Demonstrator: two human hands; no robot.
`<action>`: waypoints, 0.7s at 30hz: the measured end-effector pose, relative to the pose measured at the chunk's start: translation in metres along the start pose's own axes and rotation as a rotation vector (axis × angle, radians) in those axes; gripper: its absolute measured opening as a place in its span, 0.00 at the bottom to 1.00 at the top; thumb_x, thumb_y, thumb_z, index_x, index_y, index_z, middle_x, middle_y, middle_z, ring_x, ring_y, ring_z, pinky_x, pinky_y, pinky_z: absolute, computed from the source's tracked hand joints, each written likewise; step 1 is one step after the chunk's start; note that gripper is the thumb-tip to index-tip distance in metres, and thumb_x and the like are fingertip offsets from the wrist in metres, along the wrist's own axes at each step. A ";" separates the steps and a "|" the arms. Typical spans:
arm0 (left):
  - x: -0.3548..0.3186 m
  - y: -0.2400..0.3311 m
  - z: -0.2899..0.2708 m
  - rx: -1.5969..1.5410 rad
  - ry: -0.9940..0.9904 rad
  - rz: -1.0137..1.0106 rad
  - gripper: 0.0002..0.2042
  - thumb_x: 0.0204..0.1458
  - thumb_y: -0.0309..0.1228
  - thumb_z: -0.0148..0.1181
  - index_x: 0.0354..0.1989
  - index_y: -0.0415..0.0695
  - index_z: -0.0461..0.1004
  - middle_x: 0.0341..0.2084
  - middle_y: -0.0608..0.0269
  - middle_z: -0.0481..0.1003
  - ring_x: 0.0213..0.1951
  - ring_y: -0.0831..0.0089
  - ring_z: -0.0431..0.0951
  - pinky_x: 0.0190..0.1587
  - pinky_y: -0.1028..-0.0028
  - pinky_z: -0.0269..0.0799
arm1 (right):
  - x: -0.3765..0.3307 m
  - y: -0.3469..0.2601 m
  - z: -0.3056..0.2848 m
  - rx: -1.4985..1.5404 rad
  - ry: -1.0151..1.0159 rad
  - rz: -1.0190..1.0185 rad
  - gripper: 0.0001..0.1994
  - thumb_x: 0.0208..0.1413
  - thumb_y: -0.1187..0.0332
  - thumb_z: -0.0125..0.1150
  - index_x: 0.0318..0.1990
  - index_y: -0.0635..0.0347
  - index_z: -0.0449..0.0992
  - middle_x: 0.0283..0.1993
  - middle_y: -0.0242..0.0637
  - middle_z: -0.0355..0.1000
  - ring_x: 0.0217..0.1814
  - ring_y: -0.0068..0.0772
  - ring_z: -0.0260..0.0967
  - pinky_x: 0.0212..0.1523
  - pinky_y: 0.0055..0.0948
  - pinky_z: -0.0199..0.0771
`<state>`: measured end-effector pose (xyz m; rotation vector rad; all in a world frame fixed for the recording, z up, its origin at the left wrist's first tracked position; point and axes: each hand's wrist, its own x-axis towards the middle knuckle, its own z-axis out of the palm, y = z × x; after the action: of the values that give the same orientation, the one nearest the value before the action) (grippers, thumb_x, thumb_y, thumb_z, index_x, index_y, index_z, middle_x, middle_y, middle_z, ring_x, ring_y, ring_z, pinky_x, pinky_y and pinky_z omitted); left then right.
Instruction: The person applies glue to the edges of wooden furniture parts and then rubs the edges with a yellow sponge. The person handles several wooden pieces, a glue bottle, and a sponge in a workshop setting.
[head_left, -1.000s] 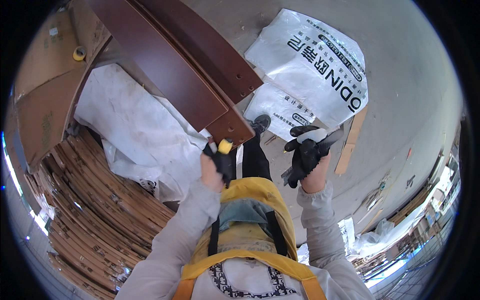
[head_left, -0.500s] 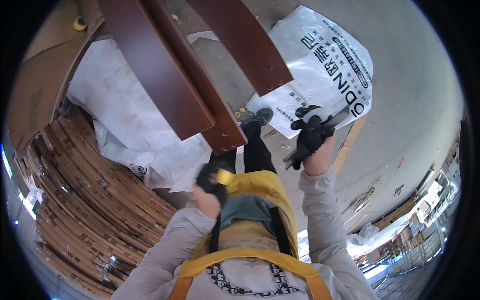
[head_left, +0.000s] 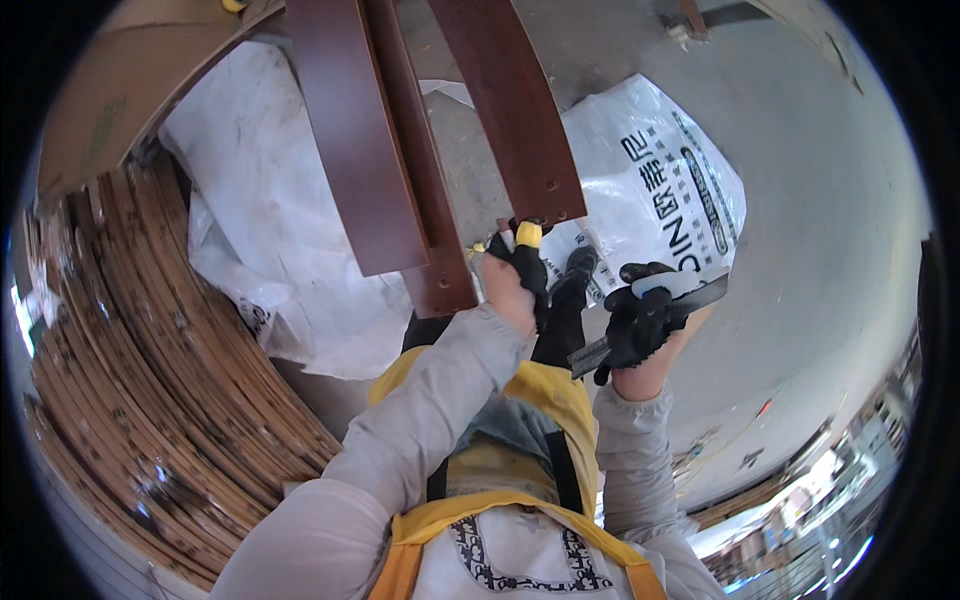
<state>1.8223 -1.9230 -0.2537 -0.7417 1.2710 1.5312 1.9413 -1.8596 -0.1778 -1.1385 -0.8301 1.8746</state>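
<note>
Head camera is showing a reddish-brown curved plank (head_left: pixel 515 110), the rightmost of three boards, and its drilled near end is sitting right by the left hand (head_left: pixel 520 270). Big change here: half a second ago that hand was blurring down low by the yellow apron (head_left: pixel 555 400), and now it's reaching out to this plank's end. So I'm reading it as the handling shifting over to this board and off the other two.

The plank's long axis is running from the top of the view down toward the wearer, leaning a bit rightward, with the near end pointing at the legs. The left glove is closing around a small yellow piece (head_left: pixel 528 235); I can't tell if anything is actually touching the wood.

Left of it, a wide board (head_left: pixel 350 140) and a narrower board (head_left: pixel 425 185) are lying side by side, pointing roughly the same way. The right hand (head_left: pixel 640 325) is hanging apart from all three, gripping a white pad (head_left: pixel 652 285) plus a dark flat strip (head_left: pixel 703 296).

Further out, a printed plastic sheet (head_left: pixel 640 150) is lying to the right, while a white sheet (head_left: pixel 290 220) and stacked cardboard (head_left: pixel 150 370) are filling the left.
</note>
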 end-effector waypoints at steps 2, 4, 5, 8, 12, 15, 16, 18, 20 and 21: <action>-0.008 -0.006 0.011 -0.118 0.087 0.106 0.09 0.60 0.39 0.47 0.32 0.49 0.67 0.15 0.73 0.63 0.15 0.79 0.64 0.16 0.78 0.57 | 0.012 -0.005 -0.017 -0.030 -0.035 0.064 0.12 0.57 0.74 0.53 0.48 0.66 0.68 0.41 0.39 0.72 0.40 0.32 0.70 0.42 0.28 0.71; 0.007 -0.026 -0.012 -0.168 0.051 0.082 0.13 0.61 0.45 0.43 0.29 0.52 0.63 0.11 0.72 0.61 0.10 0.76 0.60 0.12 0.78 0.55 | 0.024 -0.005 -0.037 -0.209 -0.121 0.072 0.12 0.56 0.75 0.53 0.48 0.66 0.68 0.41 0.37 0.72 0.40 0.27 0.69 0.41 0.25 0.69; -0.003 -0.016 0.003 -0.138 0.043 0.105 0.12 0.61 0.43 0.44 0.30 0.51 0.62 0.11 0.72 0.59 0.09 0.76 0.58 0.11 0.78 0.53 | 0.034 -0.004 -0.045 -0.274 -0.185 0.050 0.13 0.56 0.76 0.53 0.48 0.66 0.68 0.40 0.36 0.72 0.39 0.26 0.69 0.41 0.24 0.69; -0.005 -0.038 0.010 -0.252 0.048 0.245 0.12 0.60 0.43 0.46 0.29 0.50 0.62 0.10 0.72 0.57 0.08 0.77 0.56 0.09 0.77 0.50 | 0.049 -0.013 -0.069 -0.304 -0.306 0.237 0.12 0.56 0.76 0.53 0.48 0.65 0.69 0.40 0.34 0.72 0.38 0.23 0.69 0.37 0.21 0.68; -0.005 -0.057 0.012 -0.257 0.039 0.342 0.10 0.60 0.40 0.45 0.30 0.50 0.62 0.11 0.71 0.57 0.09 0.77 0.57 0.10 0.77 0.51 | 0.062 -0.012 -0.077 -0.416 -0.390 0.296 0.13 0.59 0.69 0.53 0.48 0.66 0.68 0.43 0.45 0.71 0.33 0.32 0.71 0.33 0.27 0.70; -0.012 -0.059 0.014 -0.419 -0.002 0.308 0.07 0.58 0.35 0.47 0.30 0.48 0.64 0.13 0.71 0.60 0.12 0.78 0.60 0.13 0.78 0.54 | 0.069 0.000 -0.081 -0.438 -0.379 0.240 0.13 0.58 0.68 0.54 0.47 0.66 0.68 0.43 0.45 0.71 0.33 0.32 0.72 0.33 0.26 0.70; -0.013 -0.062 0.013 -0.454 -0.040 0.320 0.07 0.57 0.34 0.49 0.29 0.47 0.65 0.14 0.71 0.62 0.13 0.79 0.61 0.14 0.78 0.56 | 0.071 0.001 -0.079 -0.435 -0.386 0.245 0.13 0.58 0.68 0.54 0.47 0.65 0.69 0.43 0.45 0.71 0.34 0.32 0.72 0.33 0.25 0.70; -0.013 -0.061 0.013 -0.542 -0.026 0.264 0.06 0.56 0.33 0.51 0.28 0.47 0.67 0.14 0.71 0.64 0.14 0.81 0.62 0.15 0.80 0.57 | 0.074 0.003 -0.070 -0.429 -0.404 0.256 0.13 0.58 0.68 0.55 0.47 0.65 0.69 0.43 0.44 0.71 0.34 0.32 0.72 0.33 0.25 0.70; -0.012 -0.055 0.019 -0.640 0.066 0.123 0.06 0.56 0.35 0.51 0.29 0.48 0.68 0.14 0.72 0.64 0.13 0.82 0.62 0.15 0.82 0.56 | 0.076 0.004 -0.051 -0.367 -0.434 0.216 0.13 0.57 0.72 0.54 0.48 0.66 0.68 0.40 0.41 0.72 0.33 0.29 0.71 0.32 0.22 0.70; -0.010 -0.053 0.020 -0.687 0.109 0.051 0.06 0.56 0.35 0.51 0.29 0.49 0.69 0.14 0.72 0.64 0.13 0.82 0.62 0.15 0.83 0.55 | 0.077 0.007 -0.044 -0.336 -0.449 0.194 0.13 0.56 0.74 0.54 0.48 0.66 0.68 0.38 0.40 0.72 0.32 0.27 0.71 0.31 0.20 0.69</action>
<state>1.8780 -1.9085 -0.2583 -1.2436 0.8257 2.0152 1.9567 -1.7903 -0.2320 -1.0325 -1.3668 2.2551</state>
